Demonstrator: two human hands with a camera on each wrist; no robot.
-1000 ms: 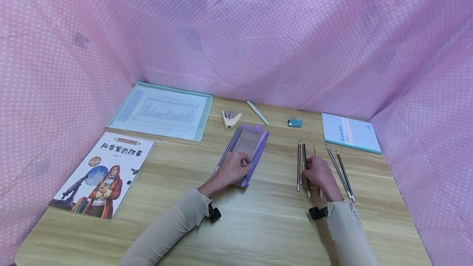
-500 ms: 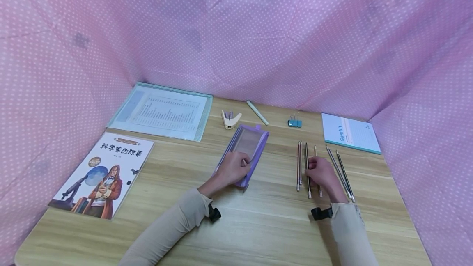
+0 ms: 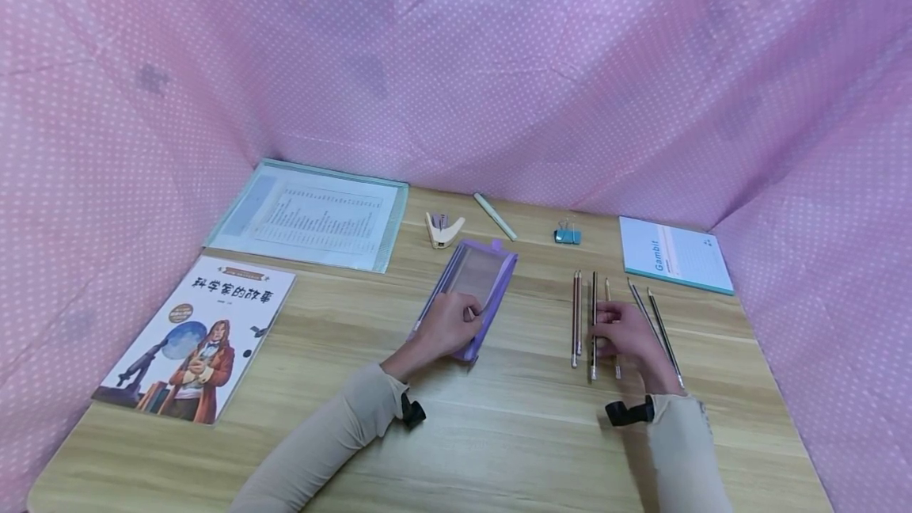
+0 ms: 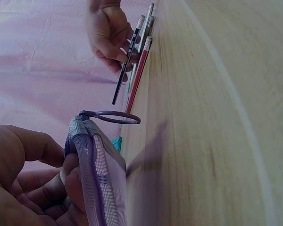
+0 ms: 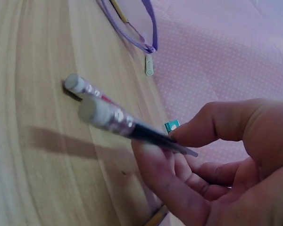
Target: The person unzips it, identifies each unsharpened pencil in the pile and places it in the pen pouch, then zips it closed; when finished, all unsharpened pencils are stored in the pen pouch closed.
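Pencil (image 3: 594, 323) in dark finish sits pinched between your right hand's (image 3: 627, 339) thumb and fingertips, lifted off the counter (image 3: 499, 434) with its eraser end toward you, as the right wrist view shows. Just left of it two reddish pencils (image 3: 575, 319) lie side by side on the wood; more pencils (image 3: 659, 323) lie on the far side of that hand. Your left hand (image 3: 449, 327) grips the near end of the purple pencil case (image 3: 484, 275), fingers curled round its mesh edge. Case and held pencil are near each other, with bare wood between them.
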